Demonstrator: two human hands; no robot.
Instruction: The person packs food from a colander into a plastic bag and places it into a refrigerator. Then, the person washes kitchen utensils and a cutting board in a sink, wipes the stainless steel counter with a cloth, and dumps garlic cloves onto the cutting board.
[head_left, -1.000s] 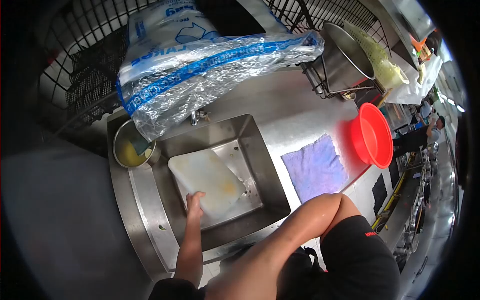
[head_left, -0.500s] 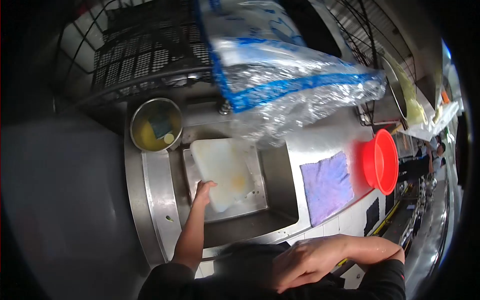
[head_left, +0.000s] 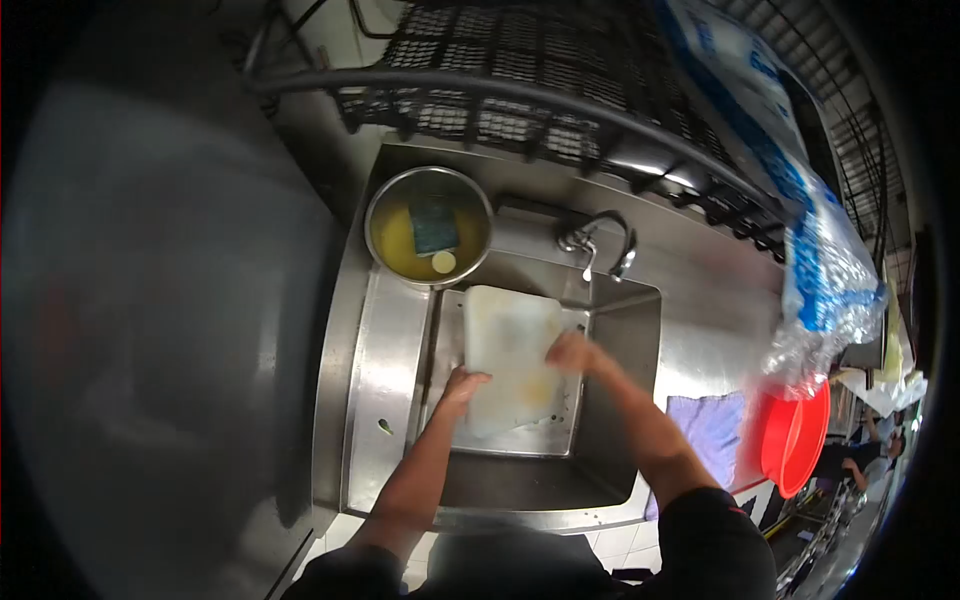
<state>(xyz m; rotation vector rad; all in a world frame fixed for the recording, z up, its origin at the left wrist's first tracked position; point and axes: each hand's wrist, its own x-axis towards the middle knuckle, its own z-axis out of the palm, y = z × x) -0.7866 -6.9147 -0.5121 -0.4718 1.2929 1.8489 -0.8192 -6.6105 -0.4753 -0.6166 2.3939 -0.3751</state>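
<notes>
A white cutting board (head_left: 505, 350) with yellowish stains leans in the steel sink (head_left: 622, 390). My left hand (head_left: 462, 388) grips its left edge, thumb on the face and the other fingers hidden behind the board. By the board's right side is my right hand (head_left: 574, 354), smeared by motion. Whether it touches the board or holds anything cannot be made out. Under the board lies a metal tray (head_left: 470, 440) on the sink floor.
A steel bowl (head_left: 378, 255) of yellow liquid with a dark green pad (head_left: 434, 228) stands at the sink's back left corner. Behind the sink are a faucet (head_left: 620, 240) and black mesh rack (head_left: 500, 90). Rightward lie a purple cloth (head_left: 705, 430), red basin (head_left: 795, 440) and plastic bag (head_left: 820, 270).
My right hand has moved from near my body out to the board's right side. The view has shifted left, bringing the faucet into sight. My left hand still grips the board.
</notes>
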